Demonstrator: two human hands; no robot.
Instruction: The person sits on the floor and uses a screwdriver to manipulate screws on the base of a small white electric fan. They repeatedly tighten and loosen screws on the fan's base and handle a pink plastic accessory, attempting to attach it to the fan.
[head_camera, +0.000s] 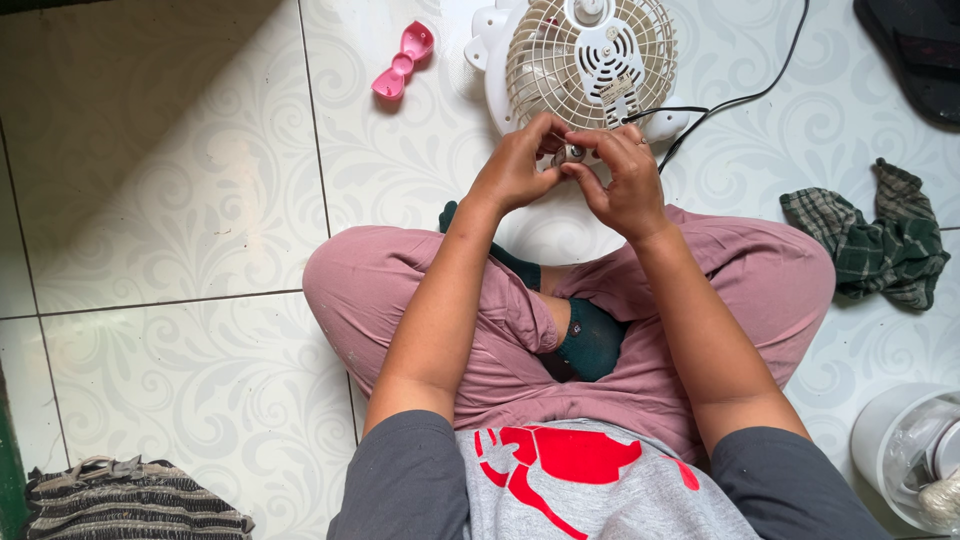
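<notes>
Above the crossed legs, on the tiled floor (200, 150), both hands meet at the rear of a white fan (590, 60). Left hand (515, 170) and right hand (625, 180) pinch a small metal part (572, 153) between curled fingertips. A pink clip (403, 60) lies near the fan's left side.

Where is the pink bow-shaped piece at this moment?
In the head view, the pink bow-shaped piece lies on the tiled floor at the upper left, just left of the white fan, apart from both hands.
</notes>
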